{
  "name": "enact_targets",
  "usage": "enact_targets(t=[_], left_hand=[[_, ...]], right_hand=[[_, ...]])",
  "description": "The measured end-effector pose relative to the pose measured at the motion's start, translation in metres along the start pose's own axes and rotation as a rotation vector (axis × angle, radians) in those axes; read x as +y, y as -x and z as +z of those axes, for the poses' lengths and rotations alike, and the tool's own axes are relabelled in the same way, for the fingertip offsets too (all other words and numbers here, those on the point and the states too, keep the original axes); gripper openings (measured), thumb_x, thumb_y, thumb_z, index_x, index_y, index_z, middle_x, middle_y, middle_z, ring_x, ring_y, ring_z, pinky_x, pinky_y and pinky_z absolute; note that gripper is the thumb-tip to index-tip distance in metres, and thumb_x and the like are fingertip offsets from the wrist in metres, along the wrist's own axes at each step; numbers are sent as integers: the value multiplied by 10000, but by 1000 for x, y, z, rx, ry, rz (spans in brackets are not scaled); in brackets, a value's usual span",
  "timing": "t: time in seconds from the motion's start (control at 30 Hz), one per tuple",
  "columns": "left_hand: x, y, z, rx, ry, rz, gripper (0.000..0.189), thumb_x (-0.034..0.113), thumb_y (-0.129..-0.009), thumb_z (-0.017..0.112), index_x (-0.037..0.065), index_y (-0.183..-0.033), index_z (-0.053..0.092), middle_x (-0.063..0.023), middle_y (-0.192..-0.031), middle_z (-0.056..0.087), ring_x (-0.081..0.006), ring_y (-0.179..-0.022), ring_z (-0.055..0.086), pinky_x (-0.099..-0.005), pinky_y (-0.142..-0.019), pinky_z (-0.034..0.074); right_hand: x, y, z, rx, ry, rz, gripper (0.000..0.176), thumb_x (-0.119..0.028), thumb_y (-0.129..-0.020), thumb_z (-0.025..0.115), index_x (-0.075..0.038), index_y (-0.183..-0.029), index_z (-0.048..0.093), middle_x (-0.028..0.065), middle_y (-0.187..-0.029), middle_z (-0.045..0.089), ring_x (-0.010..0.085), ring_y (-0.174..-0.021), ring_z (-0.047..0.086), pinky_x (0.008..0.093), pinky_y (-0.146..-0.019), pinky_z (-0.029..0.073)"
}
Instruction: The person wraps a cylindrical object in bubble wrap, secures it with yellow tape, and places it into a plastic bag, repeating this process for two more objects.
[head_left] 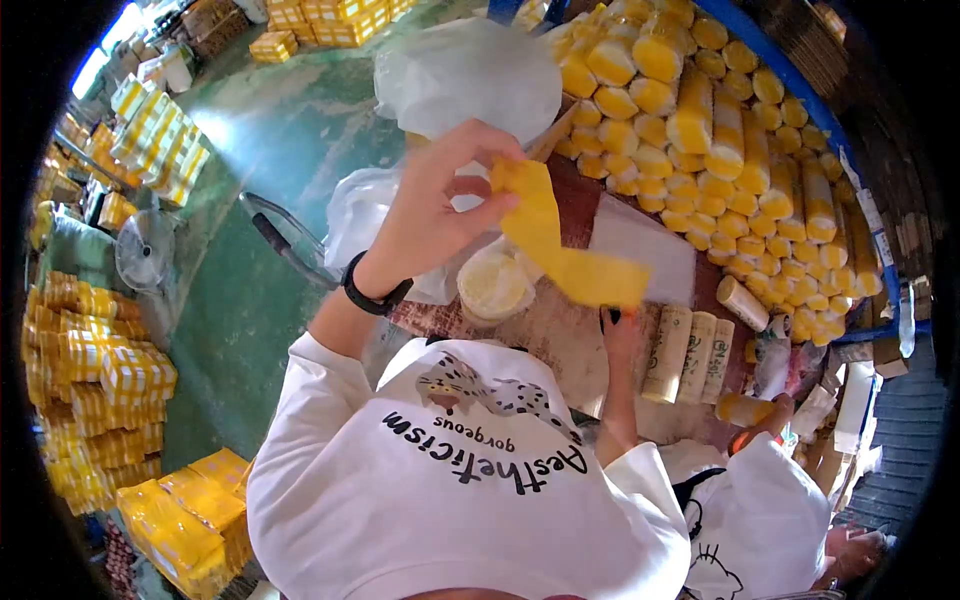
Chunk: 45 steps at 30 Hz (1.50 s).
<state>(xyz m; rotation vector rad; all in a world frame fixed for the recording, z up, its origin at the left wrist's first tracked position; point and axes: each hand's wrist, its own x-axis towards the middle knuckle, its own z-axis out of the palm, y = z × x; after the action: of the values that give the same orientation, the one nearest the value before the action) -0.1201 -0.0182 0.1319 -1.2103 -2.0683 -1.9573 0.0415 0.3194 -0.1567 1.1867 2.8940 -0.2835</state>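
My left hand (450,195) is raised over the work surface, its thumb and fingers pinching the top end of a yellow strip (535,215). The strip hangs down and bends to the right, its far end blurred, just above my right hand (620,330). Something small, dark and orange shows at the fingertips of my right hand, too small to name. Below the strip sits a round, plastic-wrapped bundle (495,285). Several pale rolls with writing (668,355) lie side by side right of my right hand. A white sheet (643,250) lies beyond them.
A large pile of yellow and white wrapped rolls (740,150) fills the right, inside a blue frame (790,75). White plastic bags (465,80) are ahead. A co-worker in white (770,510) sits at the lower right. Yellow packages (190,510), a fan (145,248) and a metal handle (275,235) stand left.
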Motion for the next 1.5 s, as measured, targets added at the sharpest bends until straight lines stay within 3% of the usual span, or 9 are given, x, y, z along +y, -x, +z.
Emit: enact_targets(t=[0.1, 0.23, 0.3, 0.47, 0.77, 1.07, 1.27, 1.37, 1.5], left_hand=[[-9, 3, 5, -23, 105, -63, 372, -33, -750, 659, 91, -1087, 561, 6, -1055, 559, -114, -949, 565, -243, -736, 524], [-10, 4, 10, -64, 116, -108, 396, -29, -748, 664, 93, -1107, 551, 6, -1083, 561, -118, -968, 567, -251, -752, 528], [-9, 4, 14, -94, 133, -107, 403, -26, -747, 667, 91, -1114, 548, 3, -1087, 562, -121, -978, 568, -254, -747, 530], [-8, 3, 16, -76, 218, -100, 419, -47, -745, 663, 68, -1128, 540, -13, -1107, 548, -126, -1000, 555, -260, -735, 544], [-30, 5, 19, 165, 205, -62, 414, -101, -766, 657, 28, -1138, 527, -49, -1141, 521, -160, -1060, 525, -280, -810, 561], [-11, 3, 30, 306, 89, 109, 294, -68, -760, 659, 28, -1032, 601, -54, -1035, 587, -133, -891, 594, -244, -684, 562], [1, 24, 22, 413, 58, 358, 250, -86, -774, 660, -3, -995, 578, -99, -990, 580, -158, -885, 609, -252, -667, 565], [11, 32, 15, 407, 78, 381, 287, -108, -778, 648, -7, -1026, 545, -117, -999, 563, -175, -868, 601, -267, -695, 571], [10, 35, 13, 457, 67, 387, 297, -114, -782, 643, -9, -1038, 533, -123, -1004, 554, -175, -889, 587, -259, -709, 562]], right_hand=[[19, -14, 8, -155, -3, -144, 432, -324, -802, 683, -31, -1108, 600, 207, -1012, 646, 344, -955, 626, 436, -855, 483], [-76, 27, -154, 465, -789, -354, 581, -281, -725, 755, -38, -1213, 555, 134, -1253, 547, 296, -1173, 512, 423, -955, 432], [-117, 50, -219, 456, -1146, -785, 671, -216, -665, 791, -36, -1249, 513, 128, -1309, 483, 282, -1184, 491, 401, -985, 403], [-165, 68, -234, 125, -629, -1224, 684, -167, -678, 790, -11, -1268, 479, 156, -1331, 452, 283, -1180, 499, 403, -965, 424], [-165, 79, -200, -599, -1498, -398, 318, 20, -878, 572, -23, -1183, 490, 83, -1193, 542, 225, -830, 668, 280, -645, 569], [-150, 63, -189, -621, -1564, -412, 325, 81, -801, 627, -14, -1101, 547, 74, -1191, 504, 170, -1021, 572, 309, -745, 583], [-142, 48, -176, -210, -1309, -883, 337, 90, -751, 682, -23, -1057, 595, 71, -1110, 583, 156, -945, 589, 283, -790, 516], [-146, 64, -198, -299, -1375, -486, 336, 87, -730, 698, -19, -1039, 620, 80, -1101, 595, 156, -947, 583, 268, -822, 504], [-145, 61, -205, -418, -1479, -470, 308, 85, -723, 705, -16, -1007, 644, 106, -1141, 594, 169, -961, 592, 267, -830, 507]])
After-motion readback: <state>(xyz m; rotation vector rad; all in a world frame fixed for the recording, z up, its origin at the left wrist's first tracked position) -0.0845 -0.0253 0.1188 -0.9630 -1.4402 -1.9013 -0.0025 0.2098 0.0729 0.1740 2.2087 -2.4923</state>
